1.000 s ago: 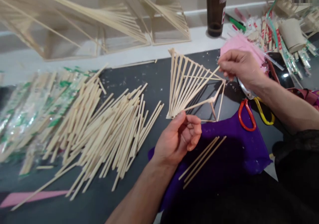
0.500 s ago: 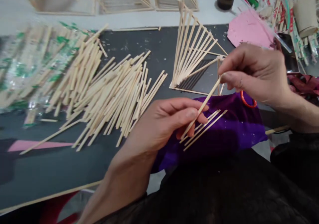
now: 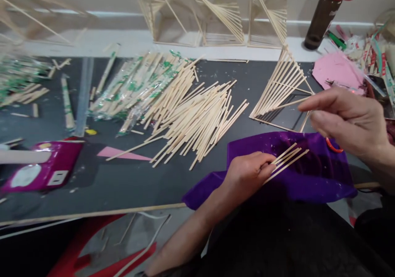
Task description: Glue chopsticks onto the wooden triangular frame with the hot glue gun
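Sticks (image 3: 286, 166) jut from your curled left hand (image 3: 251, 168), grip unclear | your right hand (image 3: 348, 121) raised, thumb (image 3: 324, 123) and forefinger (image 3: 327, 98) parted

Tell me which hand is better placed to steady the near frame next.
Probably the right hand: it's nearer that frame and looks empty; the left hand is at sticks on the cloth.
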Motion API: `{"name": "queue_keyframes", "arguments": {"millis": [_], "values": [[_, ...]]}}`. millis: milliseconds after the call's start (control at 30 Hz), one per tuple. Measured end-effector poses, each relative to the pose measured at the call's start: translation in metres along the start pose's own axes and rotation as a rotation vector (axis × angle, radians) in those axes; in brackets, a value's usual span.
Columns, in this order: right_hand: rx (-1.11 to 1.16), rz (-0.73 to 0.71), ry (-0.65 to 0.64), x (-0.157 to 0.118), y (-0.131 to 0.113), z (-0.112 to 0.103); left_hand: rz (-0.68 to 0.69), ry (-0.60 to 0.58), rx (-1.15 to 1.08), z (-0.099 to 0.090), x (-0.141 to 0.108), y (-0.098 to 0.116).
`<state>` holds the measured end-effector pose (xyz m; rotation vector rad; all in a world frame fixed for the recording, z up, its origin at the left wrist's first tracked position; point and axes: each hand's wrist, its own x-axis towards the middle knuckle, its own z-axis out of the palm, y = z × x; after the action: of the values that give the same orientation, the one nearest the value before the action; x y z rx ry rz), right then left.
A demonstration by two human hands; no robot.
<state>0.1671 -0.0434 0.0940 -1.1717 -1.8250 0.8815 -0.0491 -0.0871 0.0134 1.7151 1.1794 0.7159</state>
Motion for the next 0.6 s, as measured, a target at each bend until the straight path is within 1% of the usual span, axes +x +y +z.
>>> {"name": "queue_keyframes", "arguments": {"millis": [67, 133, 200, 233, 300, 400, 467, 600], "values": [[-0.090, -0.080, -0.111, 0.004, -0.006, 0.011, 0.011, 0.033, 0.011, 0.000, -0.002, -0.004], [-0.181, -0.231, -0.207, 0.010, -0.010, 0.025, 0.021, 0.064, 0.025, -0.002, -0.004, -0.008], [-0.330, -0.376, -0.274, 0.020, -0.013, 0.041, 0.019, 0.080, 0.040, -0.003, -0.007, -0.013], [-0.435, -0.418, -0.296, 0.026, -0.014, 0.051, 0.015, 0.077, 0.043, -0.004, -0.008, -0.015], [-0.681, -0.418, -0.358, 0.041, -0.017, 0.071, -0.004, 0.051, 0.053, -0.004, -0.010, -0.018], [-0.981, -0.338, -0.544, 0.066, -0.019, 0.102, -0.037, -0.011, 0.093, -0.003, -0.011, -0.023], [-1.111, -0.319, -0.639, 0.080, -0.016, 0.119, -0.027, -0.037, 0.125, -0.003, -0.013, -0.026], [-1.250, -0.339, -0.686, 0.096, 0.003, 0.142, 0.042, -0.039, 0.161, 0.000, -0.016, -0.030]]}}
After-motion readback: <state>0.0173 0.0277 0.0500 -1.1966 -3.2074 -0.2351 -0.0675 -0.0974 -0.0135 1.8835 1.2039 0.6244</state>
